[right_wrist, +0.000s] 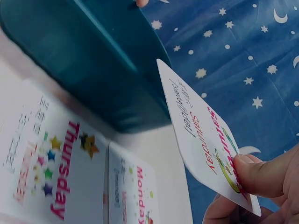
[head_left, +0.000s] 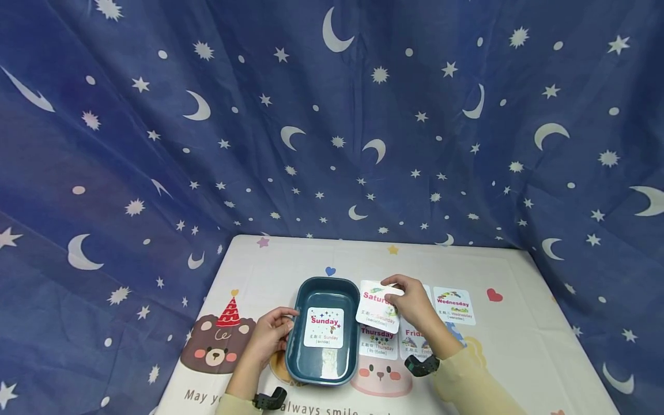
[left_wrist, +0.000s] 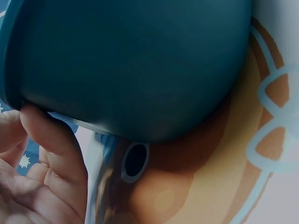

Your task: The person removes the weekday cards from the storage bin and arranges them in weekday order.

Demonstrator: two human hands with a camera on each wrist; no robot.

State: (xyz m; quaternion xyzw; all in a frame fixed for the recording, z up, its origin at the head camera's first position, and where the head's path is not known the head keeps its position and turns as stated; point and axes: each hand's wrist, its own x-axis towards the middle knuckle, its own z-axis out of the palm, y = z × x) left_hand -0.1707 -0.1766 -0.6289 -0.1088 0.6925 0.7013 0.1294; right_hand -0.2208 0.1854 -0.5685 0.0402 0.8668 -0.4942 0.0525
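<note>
My right hand (head_left: 412,300) pinches the white Saturday card (head_left: 374,314) between thumb and fingers. Tilted and raised, the card (right_wrist: 201,130) is beside the right rim of a blue-green plastic tray (head_left: 327,377). A Sunday card (head_left: 324,337) lies face up inside that tray. At the tray's left side, my left hand (head_left: 272,334) grips the rim, with the thumb (left_wrist: 51,135) against the outer wall under the lip. Below the lifted card, the Thursday card (head_left: 377,349) and Monday card (right_wrist: 133,186) lie on the table.
The Friday card (head_left: 412,346) is partly covered by my right forearm. Farther right lies the Wednesday card (head_left: 454,305), with another card's edge (head_left: 427,291) showing behind my hand. A printed cloth (head_left: 510,340) covers the table; a starry blue curtain (head_left: 332,190) stands behind it.
</note>
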